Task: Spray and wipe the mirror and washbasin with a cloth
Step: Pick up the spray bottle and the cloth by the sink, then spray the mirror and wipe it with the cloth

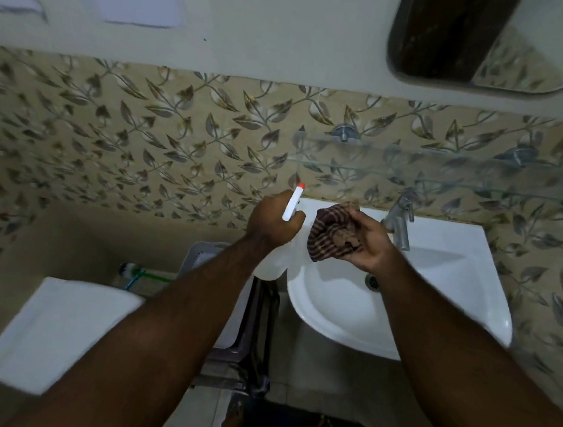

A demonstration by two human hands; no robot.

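The left hand point(274, 221) sits at the centre of the frame, closed around the neck of a white spray bottle point(274, 259). The bottle's nozzle point(294, 202), white with an orange tip, angles up and right toward the tiled wall. The bottle body hangs below the hand, partly hidden by the forearm, just left of the basin rim.

The right hand point(368, 240) is just right of the left hand, over the back left part of the basin. It is curled, palm up, around a bunched brown checked cloth point(328, 233), with the thumb pressed on top of the fabric. The two hands are near each other but apart.

The white basin point(437, 297) occupies the centre right of the frame and is fixed to the leaf-patterned tiles point(126, 136). Its drain point(372, 281) shows just below the right wrist. A metal tap point(400, 219) stands at the basin's back edge, just right of the right hand.

A glass shelf point(432, 166) on two metal brackets runs above the tap. The mirror point(489, 37) hangs in the upper right of the frame, well above both hands.

A white cistern lid point(55, 332) lies at the lower left. A plastic basket point(207, 254) stands between it and the basin, partly behind the left forearm.
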